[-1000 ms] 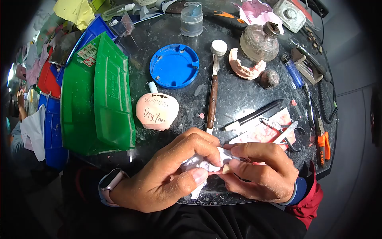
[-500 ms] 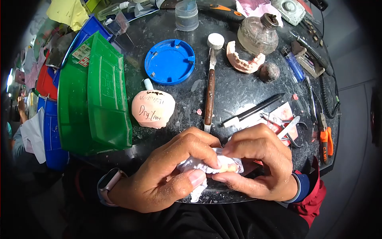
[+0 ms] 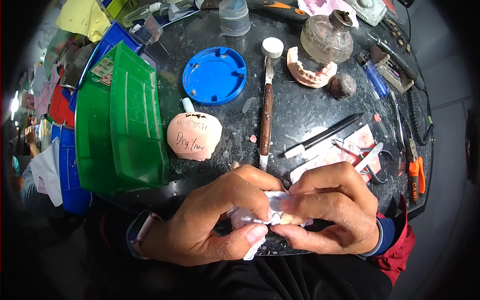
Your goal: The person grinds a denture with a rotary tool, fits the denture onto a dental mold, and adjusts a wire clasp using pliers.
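Note:
Near the front edge of the bench, my left hand (image 3: 215,212) is closed on a crumpled white cloth (image 3: 242,216), pinching it between thumb and fingers. Facing it, my right hand (image 3: 342,212) is also closed, its thumb and fingertips on a small pale yellow and pinkish piece (image 3: 287,219) that pokes out of the cloth. Most of this piece is covered by cloth and fingers, so its kind cannot be made out. Beyond my left hand sits a pink plaster model (image 3: 194,137) with handwriting on it.
A green bin (image 3: 120,125) stands at left beside a blue lid (image 3: 215,75). A wooden-handled knife (image 3: 266,117) lies mid-bench. Behind are a pink dental cast (image 3: 310,75) and a glass burner (image 3: 325,37). Pliers (image 3: 415,172), a black marker (image 3: 325,135) and metal tools lie right.
My right fingers have shifted over the cloth, and less of the pale piece shows. Both hands appear slightly lower and further right, as the whole view has shifted a little.

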